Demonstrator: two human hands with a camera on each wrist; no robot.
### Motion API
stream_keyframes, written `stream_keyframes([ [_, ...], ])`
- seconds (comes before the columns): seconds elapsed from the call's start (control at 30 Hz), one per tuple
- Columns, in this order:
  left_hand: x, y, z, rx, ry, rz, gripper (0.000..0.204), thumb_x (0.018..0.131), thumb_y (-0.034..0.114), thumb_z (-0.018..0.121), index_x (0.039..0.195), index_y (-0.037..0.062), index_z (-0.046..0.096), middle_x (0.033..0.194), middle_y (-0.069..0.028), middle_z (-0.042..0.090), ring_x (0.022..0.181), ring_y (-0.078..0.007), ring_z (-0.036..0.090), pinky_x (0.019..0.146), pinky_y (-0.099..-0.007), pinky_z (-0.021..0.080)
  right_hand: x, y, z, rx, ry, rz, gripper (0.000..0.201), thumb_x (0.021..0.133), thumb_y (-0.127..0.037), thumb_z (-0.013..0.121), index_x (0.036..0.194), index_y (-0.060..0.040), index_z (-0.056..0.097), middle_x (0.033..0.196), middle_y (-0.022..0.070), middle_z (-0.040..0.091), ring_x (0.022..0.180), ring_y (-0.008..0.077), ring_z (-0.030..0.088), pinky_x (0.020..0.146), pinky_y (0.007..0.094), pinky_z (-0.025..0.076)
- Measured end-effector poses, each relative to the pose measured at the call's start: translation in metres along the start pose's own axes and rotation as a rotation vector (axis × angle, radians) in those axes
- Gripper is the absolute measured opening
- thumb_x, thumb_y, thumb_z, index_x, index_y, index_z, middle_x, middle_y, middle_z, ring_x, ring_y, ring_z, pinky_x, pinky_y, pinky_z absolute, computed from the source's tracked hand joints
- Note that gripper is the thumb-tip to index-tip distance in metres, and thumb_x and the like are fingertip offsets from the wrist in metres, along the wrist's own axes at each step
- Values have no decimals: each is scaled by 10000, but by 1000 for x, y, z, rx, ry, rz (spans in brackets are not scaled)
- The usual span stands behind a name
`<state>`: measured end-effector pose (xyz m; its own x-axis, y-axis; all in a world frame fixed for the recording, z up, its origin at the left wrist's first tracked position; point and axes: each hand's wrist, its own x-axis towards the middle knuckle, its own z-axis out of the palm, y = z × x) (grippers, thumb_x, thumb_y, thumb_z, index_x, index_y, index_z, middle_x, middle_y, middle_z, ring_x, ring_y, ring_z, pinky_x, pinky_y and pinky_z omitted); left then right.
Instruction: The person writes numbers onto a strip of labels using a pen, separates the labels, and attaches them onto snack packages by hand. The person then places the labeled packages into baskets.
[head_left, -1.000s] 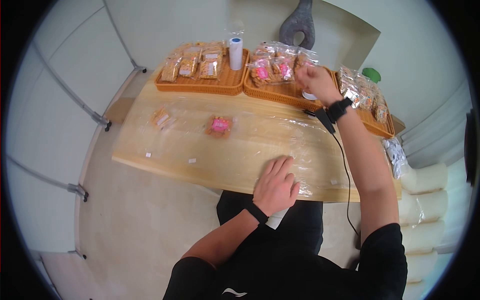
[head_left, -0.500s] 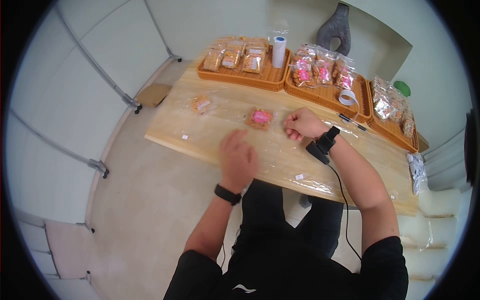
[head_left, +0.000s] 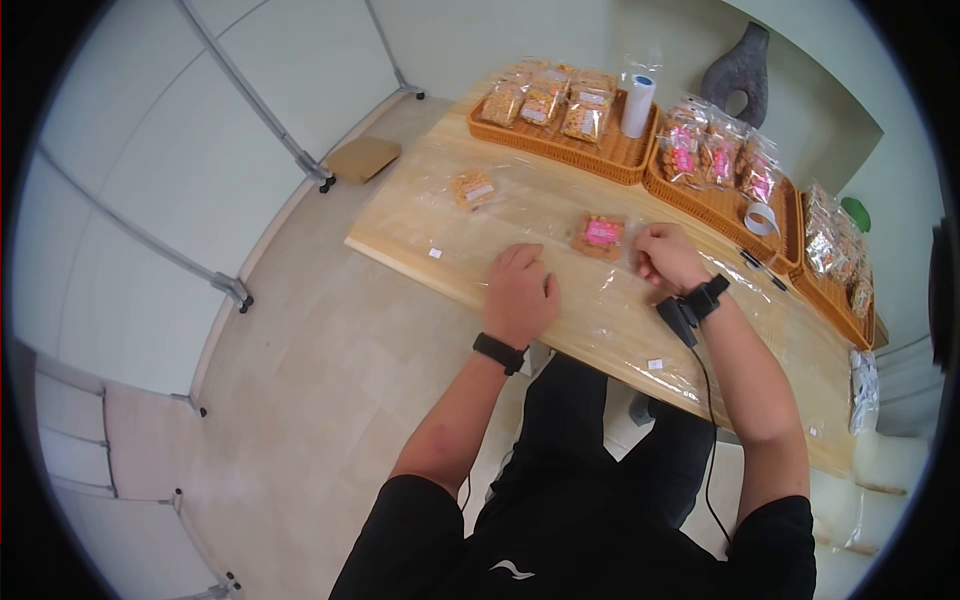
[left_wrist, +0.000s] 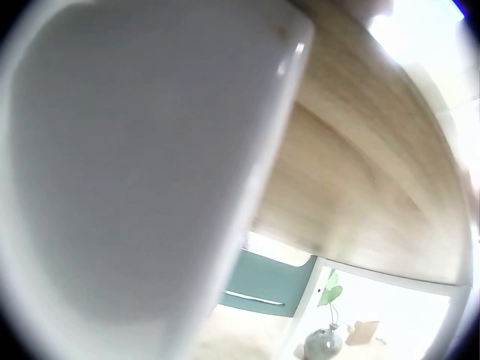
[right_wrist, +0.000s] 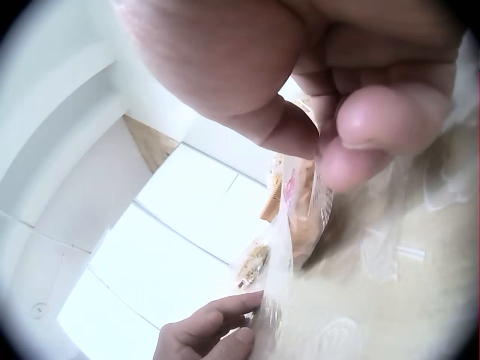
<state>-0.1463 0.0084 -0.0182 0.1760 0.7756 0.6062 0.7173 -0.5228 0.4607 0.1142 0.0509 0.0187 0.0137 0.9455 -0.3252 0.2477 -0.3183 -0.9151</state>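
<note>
A clear snack bag with a pink label (head_left: 600, 232) lies on the wooden table. My right hand (head_left: 672, 258) is at its right end; in the right wrist view the thumb and a finger (right_wrist: 360, 169) pinch the bag's clear plastic edge. To the left of the bag, my left hand (head_left: 522, 295) is over the table near the front edge, fingers loosely extended. The right wrist view has the left hand (right_wrist: 206, 330) low in the picture, its fingertips overlapping the plastic. Another bag with a white label (head_left: 474, 188) lies farther left. A blurred white surface (left_wrist: 142, 165) fills much of the left wrist view.
Three wicker baskets line the back: the left basket (head_left: 555, 146) with snack bags and a white roll (head_left: 638, 108), the middle basket (head_left: 715, 203) with pink-labelled bags and a label roll (head_left: 760, 218), the right basket (head_left: 838, 310) with more bags. A black pen (head_left: 763, 270) lies in front.
My right hand has come from the middle basket down to the bag's right end. The left hand has moved left from the table's front middle. The head view has turned left.
</note>
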Motion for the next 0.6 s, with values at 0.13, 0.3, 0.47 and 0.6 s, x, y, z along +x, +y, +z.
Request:
stream_keyframes([
  [0.13,-1,0,6,-49,-3,17,125,752,69,668,816,-38,653,1138,-179,647,1122,-369,576,990,-484,441,-26,-25,-18,-184,246,-157,159,941,-150,551,833,-54,617,715,22,623,552,85,567,429,225,444],
  [0.3,0,1,6,-28,11,33,101,749,43,656,811,-37,651,1126,-183,645,1116,-383,572,985,-496,432,-45,-49,-81,-314,465,-292,162,965,-181,549,893,-51,614,735,5,615,605,75,578,471,233,483],
  [0.47,1,5,2,10,-8,15,87,770,41,649,805,-38,645,1150,-179,645,1132,-371,569,988,-480,436,-18,-69,-145,-280,639,-384,205,967,-197,596,943,6,611,753,107,661,657,200,664,591,345,522],
  [0.6,0,3,1,18,-22,13,91,781,45,652,813,-39,649,1158,-176,645,1137,-371,566,992,-472,438,39,-52,-185,-439,710,-440,179,950,-181,601,925,-5,627,788,139,686,691,259,681,649,365,524],
])
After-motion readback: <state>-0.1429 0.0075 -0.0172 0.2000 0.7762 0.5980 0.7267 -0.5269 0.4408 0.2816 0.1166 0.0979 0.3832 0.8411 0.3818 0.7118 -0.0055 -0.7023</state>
